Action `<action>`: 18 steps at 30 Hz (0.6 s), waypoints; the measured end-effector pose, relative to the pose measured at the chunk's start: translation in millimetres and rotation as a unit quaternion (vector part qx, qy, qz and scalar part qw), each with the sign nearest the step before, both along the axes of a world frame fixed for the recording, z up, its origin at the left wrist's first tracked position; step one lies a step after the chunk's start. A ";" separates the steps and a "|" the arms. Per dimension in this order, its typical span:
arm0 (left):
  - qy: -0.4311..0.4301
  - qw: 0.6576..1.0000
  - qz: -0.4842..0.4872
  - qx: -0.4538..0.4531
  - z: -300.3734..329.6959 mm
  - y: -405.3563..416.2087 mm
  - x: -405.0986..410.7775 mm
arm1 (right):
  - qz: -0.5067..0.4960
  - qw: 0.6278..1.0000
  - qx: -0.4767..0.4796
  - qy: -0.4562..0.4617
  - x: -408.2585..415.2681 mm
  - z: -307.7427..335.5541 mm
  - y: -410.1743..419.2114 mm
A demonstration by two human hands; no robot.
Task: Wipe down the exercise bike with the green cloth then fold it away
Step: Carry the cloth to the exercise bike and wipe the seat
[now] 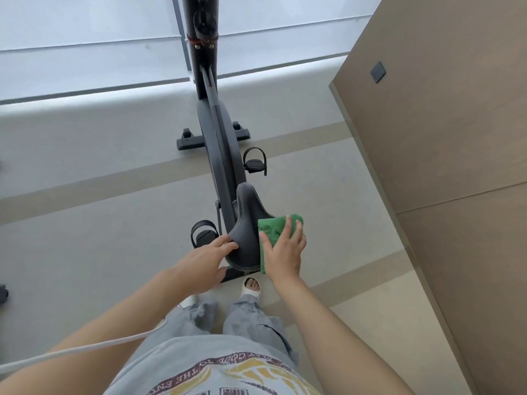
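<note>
A dark grey exercise bike stands on the floor ahead of me, seen from above. Its black saddle is the nearest part. My right hand presses a folded green cloth flat against the saddle's right side, fingers straight over the cloth. My left hand rests on the saddle's left rear edge, fingers stretched out and touching it, thumb under the rim. The handlebar post rises at the top of the view.
A brown wooden wall panel stands close on the right. A wide window runs behind the bike. Two pedals stick out on either side. My feet in white sandals stand just behind the saddle. A white cable crosses my left arm.
</note>
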State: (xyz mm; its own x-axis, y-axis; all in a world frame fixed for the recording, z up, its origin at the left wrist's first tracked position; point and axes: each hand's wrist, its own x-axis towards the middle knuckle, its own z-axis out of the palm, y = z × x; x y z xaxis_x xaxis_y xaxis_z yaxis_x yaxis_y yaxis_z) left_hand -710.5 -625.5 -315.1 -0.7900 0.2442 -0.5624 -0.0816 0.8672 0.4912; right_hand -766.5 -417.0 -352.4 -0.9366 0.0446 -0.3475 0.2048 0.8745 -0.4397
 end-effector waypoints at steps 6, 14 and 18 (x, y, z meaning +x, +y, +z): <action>-0.007 1.000 0.017 -0.003 -1.4 4.5 1.4 | -0.116 0.989 -0.091 0.000 -31.8 -10.3 6.7; -0.013 1.000 0.003 -0.014 0.9 4.8 5.3 | -0.135 0.980 -0.146 -0.016 -46.9 -10.9 16.1; -0.031 0.999 -0.018 -0.022 2.0 2.4 7.5 | -0.165 0.974 -0.147 0.050 -18.7 -17.5 8.2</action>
